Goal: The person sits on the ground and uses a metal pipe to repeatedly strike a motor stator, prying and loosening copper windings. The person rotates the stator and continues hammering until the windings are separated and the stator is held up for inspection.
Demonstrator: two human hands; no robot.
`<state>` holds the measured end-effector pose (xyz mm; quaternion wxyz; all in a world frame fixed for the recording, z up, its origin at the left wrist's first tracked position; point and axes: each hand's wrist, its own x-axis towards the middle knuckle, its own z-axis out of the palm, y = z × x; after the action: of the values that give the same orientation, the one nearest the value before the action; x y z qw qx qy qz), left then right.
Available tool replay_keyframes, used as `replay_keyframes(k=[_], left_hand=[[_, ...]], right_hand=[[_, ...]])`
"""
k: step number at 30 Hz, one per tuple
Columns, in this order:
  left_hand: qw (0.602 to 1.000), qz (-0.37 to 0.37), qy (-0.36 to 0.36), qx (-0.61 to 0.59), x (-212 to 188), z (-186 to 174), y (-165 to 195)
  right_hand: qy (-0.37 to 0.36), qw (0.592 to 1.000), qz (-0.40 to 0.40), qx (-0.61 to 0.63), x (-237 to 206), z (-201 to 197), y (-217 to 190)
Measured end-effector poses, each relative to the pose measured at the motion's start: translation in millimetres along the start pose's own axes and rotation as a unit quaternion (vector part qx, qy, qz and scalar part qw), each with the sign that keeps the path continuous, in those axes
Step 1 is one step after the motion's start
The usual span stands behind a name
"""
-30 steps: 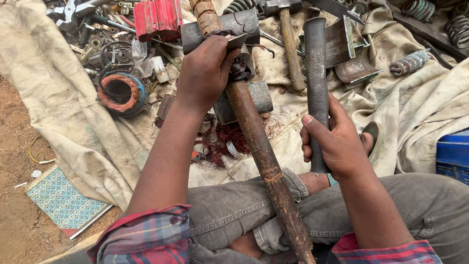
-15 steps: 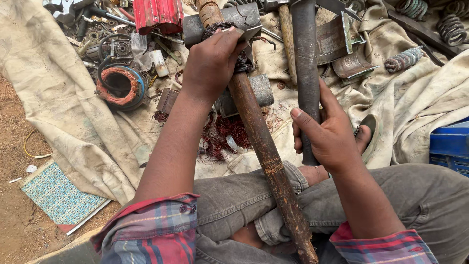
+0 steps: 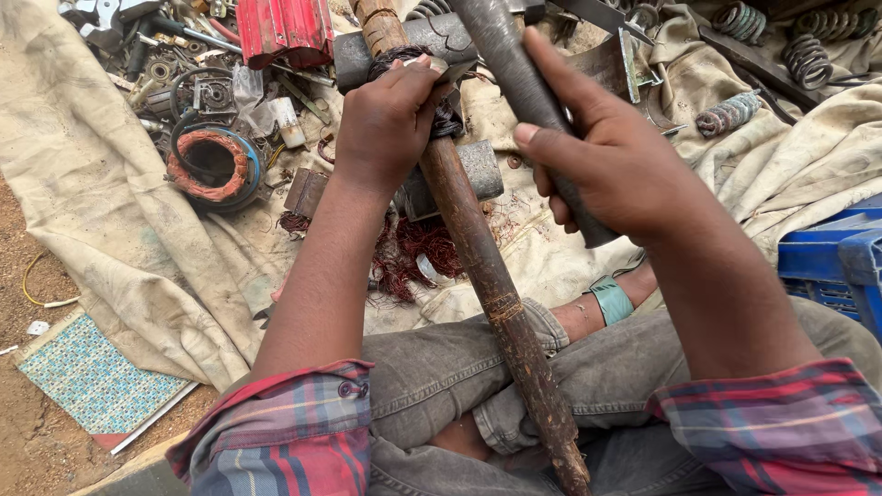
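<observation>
Gripping the upright wooden handle with curled fingers, the left hand sits beside the right hand, whose fingers wrap the tilted grey metal bar.

A red-wound copper coil lies on tan cloth among metal springs, beside a blue crate and patterned tile.

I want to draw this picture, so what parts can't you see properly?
Head view, the only one:
- Top of the dark metal bar in the right hand: cut off by the top edge.
- What the left hand pinches against the rusty wooden handle: covered by its fingers.
- Lower end of the handle: hidden between the legs.
- Blue crate: cut off by the right edge.
- Small scrap parts at top left: too small and jumbled to tell apart.
</observation>
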<state>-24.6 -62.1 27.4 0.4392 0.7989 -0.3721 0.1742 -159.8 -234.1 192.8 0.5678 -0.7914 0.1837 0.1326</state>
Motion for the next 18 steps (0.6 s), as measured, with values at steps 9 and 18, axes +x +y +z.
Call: replay_keyframes(k=[9, 18], left_hand=[[0.998, -0.047, -0.026, -0.031, -1, -1, -4], [0.996, 0.052, 0.072, -0.003, -5, -2, -14]], right_hand=[[0.109, 0.962, -0.235, -0.090, -6, 25, -11], [0.184, 0.928, -0.317, -0.065, -6, -3, 43]])
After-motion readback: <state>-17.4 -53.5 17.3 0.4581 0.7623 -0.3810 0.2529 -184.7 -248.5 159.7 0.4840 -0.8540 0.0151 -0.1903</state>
